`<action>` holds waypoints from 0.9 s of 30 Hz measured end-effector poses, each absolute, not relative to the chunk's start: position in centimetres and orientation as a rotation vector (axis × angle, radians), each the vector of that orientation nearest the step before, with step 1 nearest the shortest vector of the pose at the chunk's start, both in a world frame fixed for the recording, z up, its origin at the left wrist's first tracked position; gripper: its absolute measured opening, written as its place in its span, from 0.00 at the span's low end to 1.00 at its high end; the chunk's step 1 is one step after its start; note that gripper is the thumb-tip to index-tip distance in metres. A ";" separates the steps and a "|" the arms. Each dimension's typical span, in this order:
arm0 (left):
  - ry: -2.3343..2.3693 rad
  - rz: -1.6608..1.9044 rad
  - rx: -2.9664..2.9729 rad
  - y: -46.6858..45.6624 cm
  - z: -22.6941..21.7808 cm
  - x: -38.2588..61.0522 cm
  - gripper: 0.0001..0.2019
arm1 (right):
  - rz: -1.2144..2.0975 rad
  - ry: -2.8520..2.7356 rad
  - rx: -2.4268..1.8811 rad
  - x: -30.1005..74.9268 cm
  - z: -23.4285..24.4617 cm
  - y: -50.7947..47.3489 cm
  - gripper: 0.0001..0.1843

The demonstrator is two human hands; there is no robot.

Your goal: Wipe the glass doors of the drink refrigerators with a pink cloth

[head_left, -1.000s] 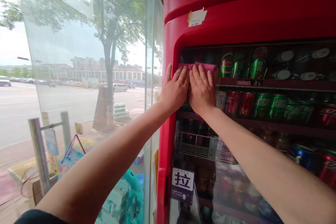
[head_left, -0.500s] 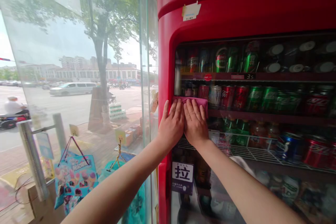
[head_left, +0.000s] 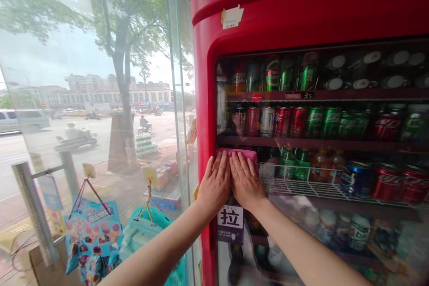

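Observation:
A pink cloth [head_left: 246,153] lies flat against the glass door [head_left: 335,214] of a red drinks fridge [head_left: 301,13], near the door's left edge. My left hand [head_left: 215,183] and my right hand [head_left: 244,181] press side by side on the cloth, fingers stretched flat and pointing up. Only the cloth's top edge shows above my fingertips. Behind the glass stand shelves of cans [head_left: 301,120] and bottles.
A "PULL" sticker [head_left: 230,220] sits just below my hands. A paper note [head_left: 231,17] is taped to the fridge's top. To the left a glass shopfront [head_left: 100,98] shows the street, a tree and hanging bags [head_left: 89,232].
Both hands have slid the cloth down the glass, from the top shelf level to below the second shelf. The view has shifted slightly right.

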State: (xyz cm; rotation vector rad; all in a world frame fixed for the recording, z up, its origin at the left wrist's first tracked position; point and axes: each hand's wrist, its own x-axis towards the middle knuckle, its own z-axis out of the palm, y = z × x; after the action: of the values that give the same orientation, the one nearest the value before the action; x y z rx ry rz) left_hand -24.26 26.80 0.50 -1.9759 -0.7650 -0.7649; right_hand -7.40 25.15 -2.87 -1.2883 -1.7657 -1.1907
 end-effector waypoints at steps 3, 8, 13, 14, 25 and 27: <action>-0.748 -0.797 -1.997 27.0 4.2 -23.9 0.34 | -1.216 -1.763 -1.257 -6.6 1.2 25.4 0.39; -0.708 -0.969 -1.999 27.9 12.8 -22.9 0.34 | -1.215 -1.764 -1.181 -5.2 10.9 26.1 0.38; -0.614 -1.056 -1.947 28.7 21.4 -21.7 0.33 | -1.217 -1.740 -1.119 -3.6 20.2 26.7 0.40; -0.607 -1.069 -1.941 28.8 22.9 -21.5 0.33 | -1.226 -1.734 -1.116 -3.3 21.7 26.8 0.40; -0.696 -1.184 -1.902 29.6 22.7 -18.7 0.32 | -1.258 -1.664 -1.122 -2.4 22.7 26.7 0.35; -0.697 -1.176 -1.896 29.4 20.4 -18.5 0.31 | -1.243 -1.663 -1.122 -2.3 20.3 26.3 0.34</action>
State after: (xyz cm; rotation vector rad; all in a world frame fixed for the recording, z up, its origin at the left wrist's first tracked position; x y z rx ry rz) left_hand -18.46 29.39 20.42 -1.8963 -0.6974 -1.1757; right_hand -2.29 26.29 20.30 -1.1219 -1.6628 -1.2427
